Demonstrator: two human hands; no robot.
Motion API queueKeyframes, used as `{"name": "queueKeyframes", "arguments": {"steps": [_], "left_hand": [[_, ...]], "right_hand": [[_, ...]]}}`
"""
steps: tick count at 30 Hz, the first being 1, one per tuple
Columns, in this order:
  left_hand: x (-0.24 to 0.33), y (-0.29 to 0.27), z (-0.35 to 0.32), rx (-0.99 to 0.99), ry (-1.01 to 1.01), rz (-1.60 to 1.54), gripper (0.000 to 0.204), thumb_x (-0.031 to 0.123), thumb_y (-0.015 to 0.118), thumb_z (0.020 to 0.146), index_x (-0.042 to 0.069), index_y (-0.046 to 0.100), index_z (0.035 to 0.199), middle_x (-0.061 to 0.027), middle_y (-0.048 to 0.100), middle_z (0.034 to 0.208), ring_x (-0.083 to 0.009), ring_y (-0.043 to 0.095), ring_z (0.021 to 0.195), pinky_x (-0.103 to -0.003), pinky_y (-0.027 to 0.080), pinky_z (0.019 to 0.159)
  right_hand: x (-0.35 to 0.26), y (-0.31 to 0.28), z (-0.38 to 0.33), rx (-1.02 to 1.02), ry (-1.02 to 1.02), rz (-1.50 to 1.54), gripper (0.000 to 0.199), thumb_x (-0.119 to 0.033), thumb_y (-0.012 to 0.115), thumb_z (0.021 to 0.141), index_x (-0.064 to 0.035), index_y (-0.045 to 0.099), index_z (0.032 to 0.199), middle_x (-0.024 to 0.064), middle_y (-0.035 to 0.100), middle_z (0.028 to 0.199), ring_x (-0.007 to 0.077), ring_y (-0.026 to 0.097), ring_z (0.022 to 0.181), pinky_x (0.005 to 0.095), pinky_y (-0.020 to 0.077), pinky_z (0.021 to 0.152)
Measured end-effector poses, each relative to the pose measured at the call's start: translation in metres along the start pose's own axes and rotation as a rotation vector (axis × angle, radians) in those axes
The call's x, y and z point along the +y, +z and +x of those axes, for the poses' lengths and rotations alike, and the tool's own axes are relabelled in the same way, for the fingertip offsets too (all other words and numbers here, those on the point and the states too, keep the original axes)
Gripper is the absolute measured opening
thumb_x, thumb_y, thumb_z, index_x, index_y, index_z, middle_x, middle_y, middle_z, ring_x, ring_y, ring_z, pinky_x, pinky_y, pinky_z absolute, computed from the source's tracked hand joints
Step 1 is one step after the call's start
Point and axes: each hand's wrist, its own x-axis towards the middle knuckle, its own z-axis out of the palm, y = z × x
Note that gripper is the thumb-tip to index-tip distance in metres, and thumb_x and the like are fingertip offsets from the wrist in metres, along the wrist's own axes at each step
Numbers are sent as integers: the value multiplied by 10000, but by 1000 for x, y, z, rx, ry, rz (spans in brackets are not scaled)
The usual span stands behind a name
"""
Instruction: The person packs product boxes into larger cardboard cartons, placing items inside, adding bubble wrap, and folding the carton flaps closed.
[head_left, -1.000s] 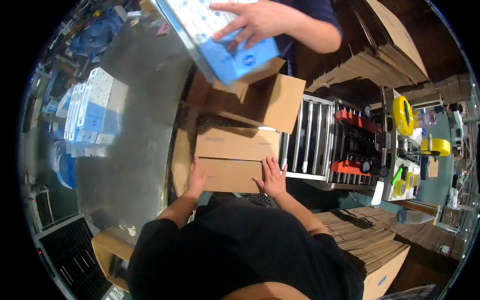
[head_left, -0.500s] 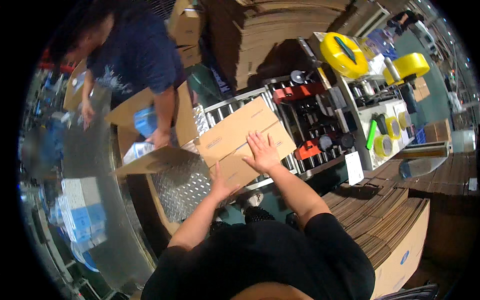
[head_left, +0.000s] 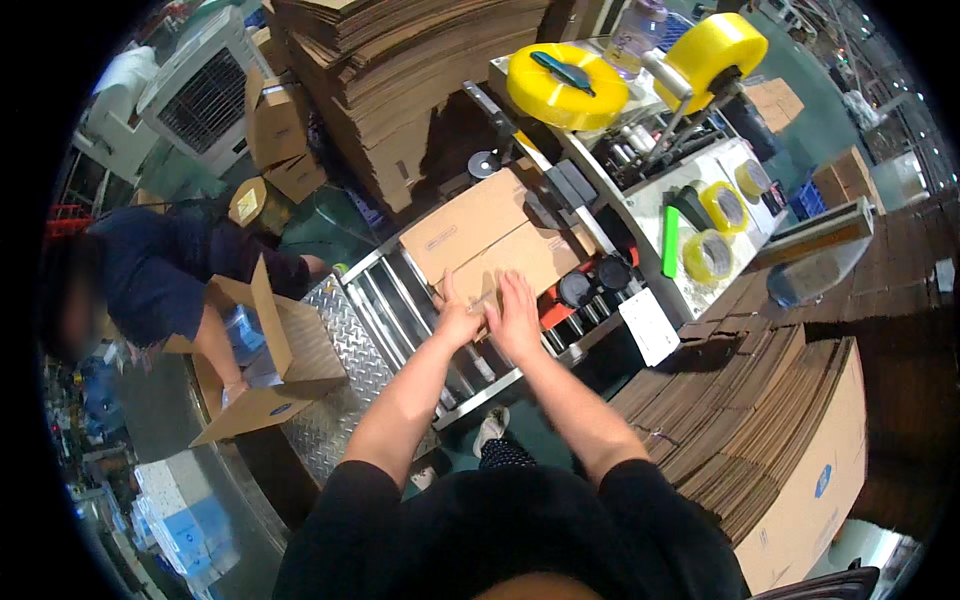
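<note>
A brown cardboard carton [head_left: 470, 225] with its top flaps folded shut sits on the roller conveyor [head_left: 385, 300], its far right part in the carton-taping machine [head_left: 575, 195]. My left hand [head_left: 458, 318] touches the carton's near edge, thumb and fingers apart. Beside it, my right hand [head_left: 516, 315] lies on the near top flap, fingers stretched out. Both forearms reach forward side by side. Black rollers and red parts of the machine show just right of the carton.
At the left, another person bends with an arm inside an open carton [head_left: 305, 345] on a diamond-plate surface [head_left: 340, 415]. A side table [head_left: 655, 260] holds yellow tape rolls [head_left: 708, 257] and a green cutter [head_left: 670, 242]. Flattened cartons [head_left: 745, 430] stand stacked at the right.
The carton has moved along the rollers into the taping machine, both my hands following at its near side. My hands are closer together. My view has shifted to the right.
</note>
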Motion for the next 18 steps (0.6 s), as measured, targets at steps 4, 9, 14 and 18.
{"name": "queueKeyframes", "arguments": {"steps": [4, 9, 14, 18], "left_hand": [[32, -6, 13, -141, 139, -75, 1291, 299, 868, 648, 151, -72, 1520, -342, 209, 1441, -452, 321, 1335, -426, 321, 1121], [29, -42, -64, -204, 484, 14, 901, 254, 787, 771, 63, 261, 1476, -238, 406, 1410, -357, 472, 1258, -406, 440, 1004], [-169, -66, -170, -325, 241, 177, 598, 355, 764, 792, -2, 589, 1239, -205, 662, 1110, -305, 641, 1044, -403, 493, 911], [-170, -95, -229, -450, 168, 45, 566, 308, 759, 809, -27, 585, 1230, -219, 661, 1121, -278, 661, 1013, -354, 521, 865]], "right_hand": [[-29, -33, -101, 87, 175, 163, 562, -128, 704, 792, -5, 481, 1293, 218, 445, 1380, 395, 359, 1347, 488, 269, 1132], [-58, -210, -228, 435, 80, -314, 627, -183, 807, 632, -58, 533, 1182, 171, 409, 1334, 433, 366, 1289, 587, 278, 1086], [-82, -372, -334, 414, 709, -1268, 966, -614, 803, 563, -59, 534, 1306, 179, 187, 1551, 422, 111, 1444, 677, 73, 1098], [-46, -401, -397, 336, 916, -1294, 474, -279, 784, 742, -226, 633, 1188, 37, 292, 1497, 257, 200, 1439, 576, 169, 1130]]}}
